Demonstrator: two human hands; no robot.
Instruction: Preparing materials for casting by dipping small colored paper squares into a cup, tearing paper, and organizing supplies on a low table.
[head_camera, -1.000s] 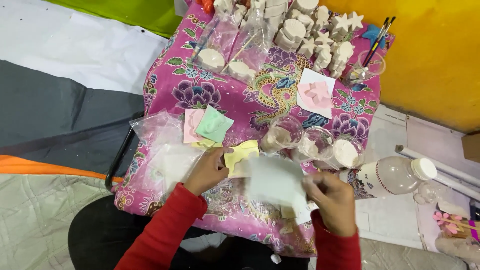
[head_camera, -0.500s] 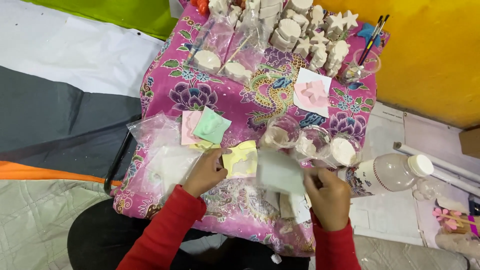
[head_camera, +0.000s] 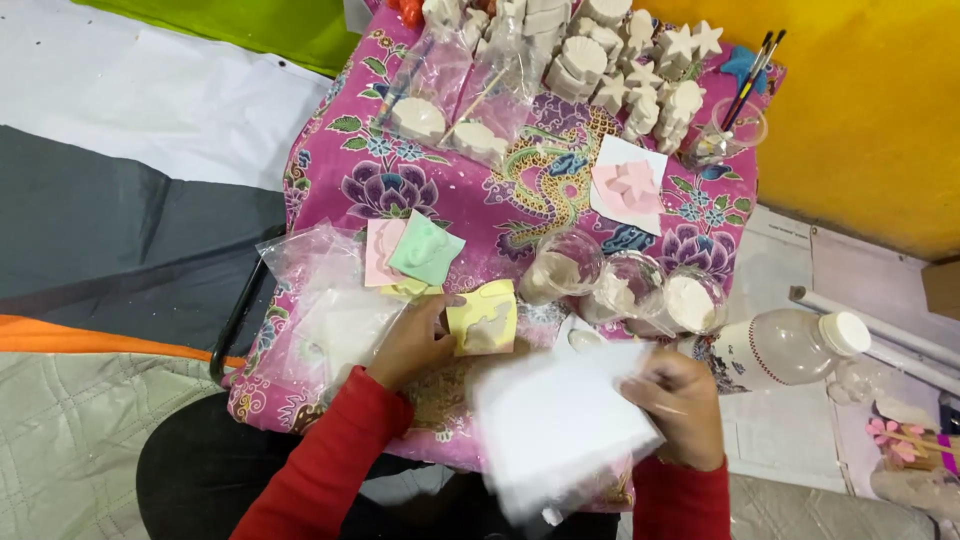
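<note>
My left hand (head_camera: 415, 338) rests on the pink floral tablecloth (head_camera: 470, 210) and touches a yellow square mould (head_camera: 484, 318) at its left edge. My right hand (head_camera: 678, 400) grips a white sheet (head_camera: 560, 425), blurred by motion, held low over the table's near edge. Just left of my left hand lie clear plastic bags (head_camera: 325, 300). A pink mould (head_camera: 380, 250) and a green mould (head_camera: 427, 249) overlap just above the yellow one.
Three clear cups of white powder (head_camera: 625, 290) stand in a row mid-table. A plastic bottle (head_camera: 785, 345) lies right of them. White plaster figures (head_camera: 610, 60) crowd the far edge, with bagged figures (head_camera: 440, 100), a pink star mould (head_camera: 628, 185) and a cup with brushes (head_camera: 735, 125).
The white sheet in my right hand has swung down and toward me, blurring. My left hand has stayed on the yellow mould. The camera has moved slightly.
</note>
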